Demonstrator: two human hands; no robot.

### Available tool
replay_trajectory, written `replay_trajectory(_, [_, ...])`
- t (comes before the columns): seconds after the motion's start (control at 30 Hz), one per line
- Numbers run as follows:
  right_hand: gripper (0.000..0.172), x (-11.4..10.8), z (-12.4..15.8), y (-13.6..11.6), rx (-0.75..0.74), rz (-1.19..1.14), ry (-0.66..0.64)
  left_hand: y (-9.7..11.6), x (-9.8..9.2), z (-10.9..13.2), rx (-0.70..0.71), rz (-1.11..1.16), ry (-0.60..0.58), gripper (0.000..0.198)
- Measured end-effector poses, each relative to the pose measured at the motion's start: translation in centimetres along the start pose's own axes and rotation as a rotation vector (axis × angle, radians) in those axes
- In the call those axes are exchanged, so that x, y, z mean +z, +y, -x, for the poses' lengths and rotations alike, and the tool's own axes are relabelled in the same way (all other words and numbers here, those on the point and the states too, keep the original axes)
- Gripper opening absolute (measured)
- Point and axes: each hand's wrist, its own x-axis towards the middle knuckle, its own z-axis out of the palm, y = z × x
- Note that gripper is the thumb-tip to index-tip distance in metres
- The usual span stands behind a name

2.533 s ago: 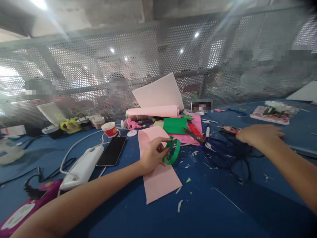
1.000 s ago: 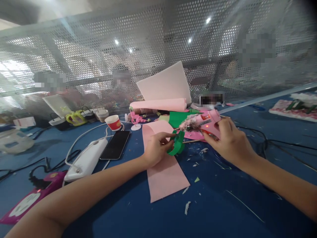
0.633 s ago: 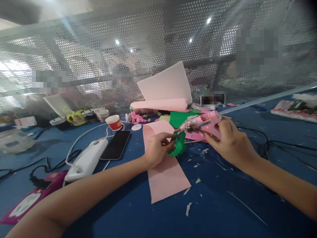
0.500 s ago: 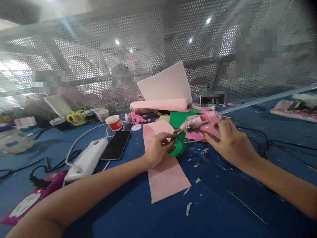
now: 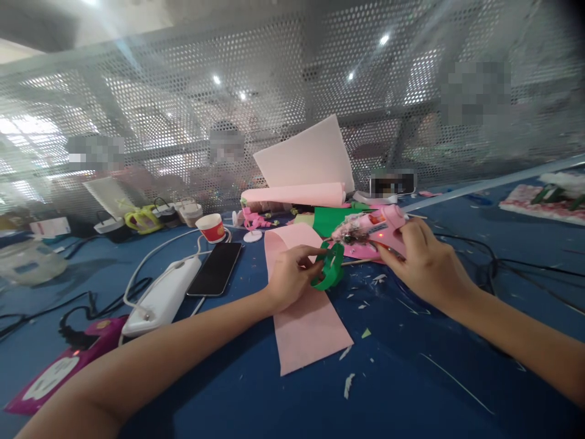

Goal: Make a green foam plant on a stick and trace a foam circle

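Observation:
Between the fingertips of my left hand (image 5: 292,274) is a curled green strip (image 5: 334,268), bent into a loop. My right hand (image 5: 425,259) grips a pink hot glue gun (image 5: 386,228), its nozzle end coated with grey and white residue. The nozzle points left and sits close to the top of the green strip; I cannot tell whether they touch. Under my left hand lies a pink sheet (image 5: 311,338), its far end curling up. Behind the glue gun there is a flat green sheet (image 5: 326,221).
A black phone (image 5: 214,268), a white power strip (image 5: 162,296), a red paper cup (image 5: 211,228) and a purple case (image 5: 68,366) stand to the left. Pale scraps (image 5: 348,385) are strewn in front. At the back are a pink roll (image 5: 292,194) and a perforated screen (image 5: 183,110).
Both hands, the green strip and the glue gun hold almost the same positions. The whole view has shifted very slightly.

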Motion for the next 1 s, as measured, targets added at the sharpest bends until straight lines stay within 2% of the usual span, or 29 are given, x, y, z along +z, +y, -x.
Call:
replay_trajectory(0.67, [0.015, 0.06, -0.02, 0.14, -0.021, -0.002, 0.001, 0.11, -0.08, -0.01, 0.030, -0.030, -0.012, 0.026])
replay_trajectory(1.0, [0.011, -0.23, -0.22, -0.03, -0.028, -0.020, 0.000, 0.19, -0.13, 0.10, -0.008, -0.003, -0.013, 0.029])
